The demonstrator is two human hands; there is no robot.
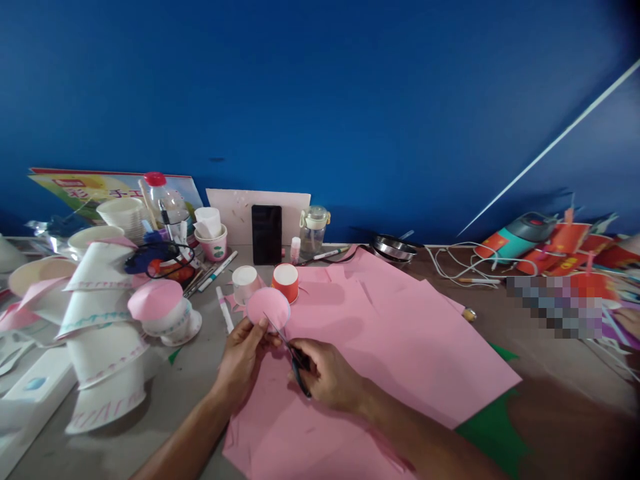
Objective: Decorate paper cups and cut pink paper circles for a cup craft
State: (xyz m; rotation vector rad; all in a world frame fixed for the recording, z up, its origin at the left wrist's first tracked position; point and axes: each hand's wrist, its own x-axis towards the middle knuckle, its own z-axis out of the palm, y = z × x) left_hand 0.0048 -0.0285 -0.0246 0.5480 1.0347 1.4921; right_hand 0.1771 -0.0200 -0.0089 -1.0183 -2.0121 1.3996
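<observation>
Between the fingers of my left hand [245,353] is a round pink paper disc [269,305], pinched at its lower edge. My right hand [325,373] grips a pair of scissors with black handles [300,377]. Their blades lie across the disc and point toward its middle; whether they are fully closed I cannot tell. Large pink paper sheets [400,340] spread under both hands. Just beyond the disc two small paper cups stand upside down, a white cup [245,283] and a red cup [286,283].
Stacked white paper cups [107,347], some with pink cone tops, stand at the left. A black phone [267,233] leans upright at the back beside a clear jar [315,230]. Tape rolls [393,250], white cables [443,267] and red cups [570,243] lie rightward, near another person's hand [629,320].
</observation>
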